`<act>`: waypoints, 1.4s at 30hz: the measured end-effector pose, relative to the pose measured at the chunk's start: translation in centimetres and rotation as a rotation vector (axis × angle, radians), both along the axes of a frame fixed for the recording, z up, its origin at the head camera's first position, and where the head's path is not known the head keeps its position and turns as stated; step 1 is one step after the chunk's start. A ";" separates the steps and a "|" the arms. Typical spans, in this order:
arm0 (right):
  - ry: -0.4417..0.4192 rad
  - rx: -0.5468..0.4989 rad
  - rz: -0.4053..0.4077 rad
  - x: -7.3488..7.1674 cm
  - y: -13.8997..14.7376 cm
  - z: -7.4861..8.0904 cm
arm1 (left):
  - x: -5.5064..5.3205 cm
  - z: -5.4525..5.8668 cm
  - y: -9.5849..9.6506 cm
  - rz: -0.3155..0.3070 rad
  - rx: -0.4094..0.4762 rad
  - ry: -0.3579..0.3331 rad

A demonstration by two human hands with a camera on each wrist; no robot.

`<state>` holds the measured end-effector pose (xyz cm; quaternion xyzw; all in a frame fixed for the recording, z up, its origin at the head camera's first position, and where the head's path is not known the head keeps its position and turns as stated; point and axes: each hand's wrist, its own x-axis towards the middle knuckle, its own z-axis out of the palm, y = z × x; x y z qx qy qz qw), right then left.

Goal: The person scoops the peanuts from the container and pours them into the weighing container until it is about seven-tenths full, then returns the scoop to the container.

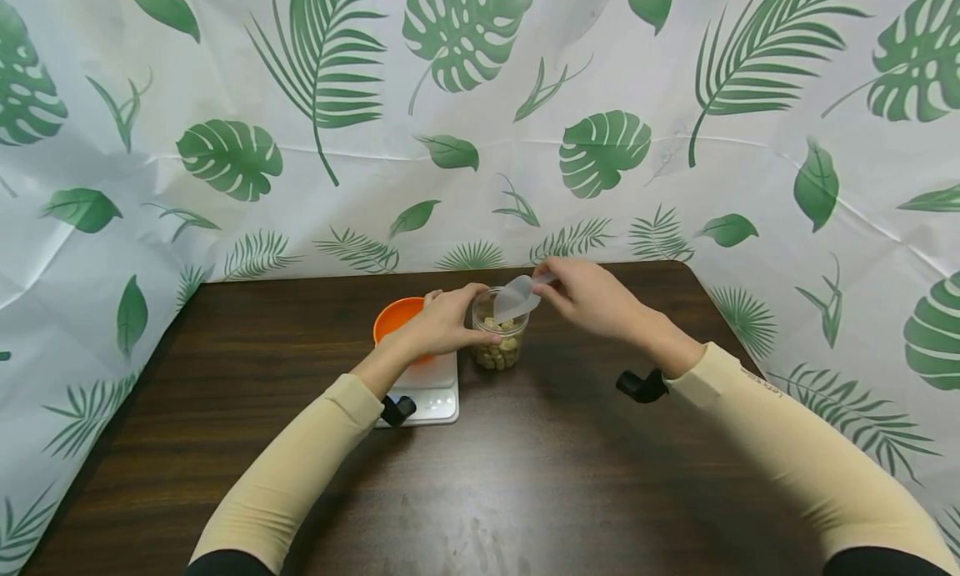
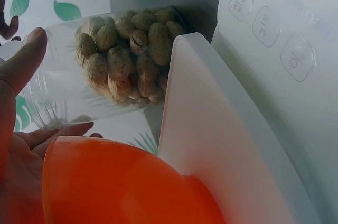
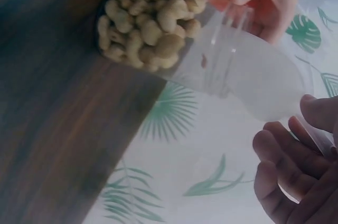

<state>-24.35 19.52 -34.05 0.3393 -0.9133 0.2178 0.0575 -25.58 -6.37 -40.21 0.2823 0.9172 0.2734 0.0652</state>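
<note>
My left hand [image 1: 442, 322] grips a clear plastic jar [image 1: 487, 343] near its rim, thumb on the near side and fingers on the far side. Unshelled peanuts [image 2: 127, 55] fill the jar's lower part. Over on the other side, my right hand [image 1: 588, 297] pinches the handle of a translucent white scoop [image 1: 517, 297] between thumb and fingers. The scoop's bowl tilts down into the jar mouth, above the peanuts. An orange bowl [image 1: 393, 316] stands just left of the jar, partly hidden by my left hand.
Under the orange bowl is a white kitchen scale [image 1: 427, 405] with buttons along its front panel. The dark wooden table [image 1: 525, 493] stretches toward me and to both sides. A leaf-patterned sheet [image 1: 495, 201] hangs right behind the table's far edge.
</note>
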 end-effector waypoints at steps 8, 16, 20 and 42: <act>0.059 0.132 0.030 0.2 -0.9 1.6 | 0.0 0.0 0.0 0.001 -0.013 0.005; 0.060 0.272 0.043 0.1 -1.7 2.0 | 0.1 0.1 0.0 -0.003 0.001 -0.006; 0.054 0.308 0.055 0.1 -2.0 1.9 | 0.0 -0.1 0.1 -0.006 0.010 -0.007; -0.020 0.399 0.080 0.0 -3.5 1.9 | -0.1 -0.3 -0.2 -0.015 0.002 0.013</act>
